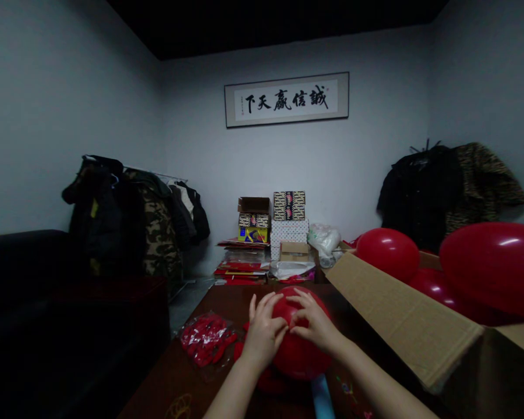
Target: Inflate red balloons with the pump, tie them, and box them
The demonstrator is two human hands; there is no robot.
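A blown-up red balloon [299,349] sits low in the middle of the view, above a dark wooden table [227,302]. My left hand [264,331] presses against its near left side with fingers curled. My right hand [314,323] lies over its top, fingers pinched together close to the left fingertips. Both hands grip the balloon around one spot; what lies between the fingertips is too small to make out. A light blue object [322,398] pokes up under the balloon at the bottom edge.
A clear bag of limp red balloons [206,338] lies left of my hands. An open cardboard box [402,317] with several inflated red balloons [388,251] fills the right. Stacked boxes [288,224] and red paper goods stand at the far wall. Coats hang left and right.
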